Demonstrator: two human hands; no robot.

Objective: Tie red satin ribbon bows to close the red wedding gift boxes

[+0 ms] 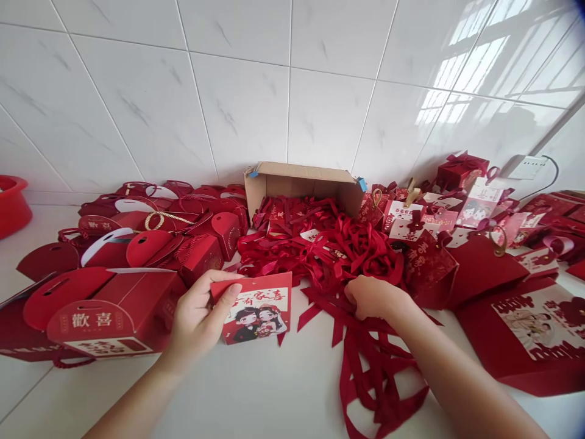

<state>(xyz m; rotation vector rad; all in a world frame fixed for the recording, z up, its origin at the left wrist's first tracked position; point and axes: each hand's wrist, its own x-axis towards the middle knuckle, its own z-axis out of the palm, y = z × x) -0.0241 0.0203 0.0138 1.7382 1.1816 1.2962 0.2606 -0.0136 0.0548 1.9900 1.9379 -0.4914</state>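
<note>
My left hand point(201, 314) holds a small red box point(258, 311) with a cartoon couple printed on its white panel, thumb on the front face. My right hand point(372, 299) reaches into a pile of red ribbons point(365, 244), its fingers curled down and closed among the strands; what they grip is too hidden to make out. Loose ribbon ends point(375, 366) trail from beneath this hand toward the front of the white surface. Behind the pile, an open cardboard box point(301, 171) lies on its side with ribbons spilling out.
Red gift boxes point(109, 305) with handles crowd the left side, near a red basin point(11, 204). Several small decorated boxes point(429, 262) and a large red bag point(525, 329) stand at the right. A white power strip point(523, 166) sits by the tiled wall point(247, 103).
</note>
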